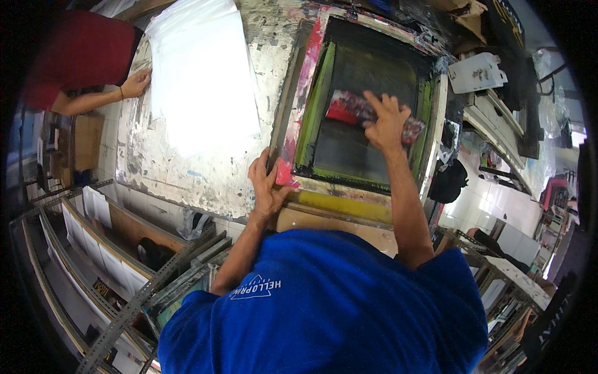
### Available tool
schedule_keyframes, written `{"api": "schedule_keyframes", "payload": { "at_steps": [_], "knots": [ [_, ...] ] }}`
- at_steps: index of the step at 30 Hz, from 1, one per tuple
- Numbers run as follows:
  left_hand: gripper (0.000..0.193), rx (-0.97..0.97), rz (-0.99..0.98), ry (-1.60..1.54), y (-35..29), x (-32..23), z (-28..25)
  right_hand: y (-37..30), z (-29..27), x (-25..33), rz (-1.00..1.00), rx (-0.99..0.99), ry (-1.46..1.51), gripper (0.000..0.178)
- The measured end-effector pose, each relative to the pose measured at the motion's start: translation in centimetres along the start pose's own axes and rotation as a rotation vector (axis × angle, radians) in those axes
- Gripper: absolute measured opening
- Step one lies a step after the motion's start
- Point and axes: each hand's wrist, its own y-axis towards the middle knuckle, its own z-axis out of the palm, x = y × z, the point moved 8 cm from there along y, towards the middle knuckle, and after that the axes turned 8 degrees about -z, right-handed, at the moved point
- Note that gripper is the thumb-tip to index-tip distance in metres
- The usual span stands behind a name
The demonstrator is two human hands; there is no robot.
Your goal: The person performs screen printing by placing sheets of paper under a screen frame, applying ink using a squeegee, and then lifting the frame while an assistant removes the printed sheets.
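Note:
A silk-screen frame [303,84] lies on the worktable, its wooden rim smeared with pink and black ink. Dark mesh [367,62] fills it, with green bands along the sides. Across the mesh lies a squeegee [346,108] stained red, black and white. My right hand [387,124] grips the squeegee from above, right of its middle, and hides part of it. My left hand [268,186] closes on the near left corner of the screen frame, beside a pink-stained patch; its fingertips are partly hidden.
A stack of white sheets [202,75] covers part of the paint-stained table [168,177]. At its left edge rests another person's hand [135,83], below a red sleeve. Shelves with boards [106,240] stand at the lower left. A white plastic container [477,73] sits right of the screen.

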Motion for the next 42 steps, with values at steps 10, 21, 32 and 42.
{"api": "schedule_keyframes", "payload": {
  "at_steps": [10,21,32,42],
  "knots": [
    [0.087,0.028,-0.017,-0.038,-0.2,0.2,0.0,13.7,1.9,-9.8,-0.059,-0.070,-0.179,0.085],
    [0.084,-0.030,0.031,-0.060,-0.1,-0.2,-0.5,20.4,0.4,-13.8,-0.123,-0.118,0.013,0.055],
    [0.089,-0.034,-0.051,-0.249,-0.7,0.1,-0.2,11.2,-7.0,-15.3,0.207,-0.266,0.587,0.065],
    [0.060,-0.254,0.091,-0.452,2.3,-6.8,-6.2,-1.9,-16.5,8.5,0.170,0.087,0.386,0.067]
  ]
}}
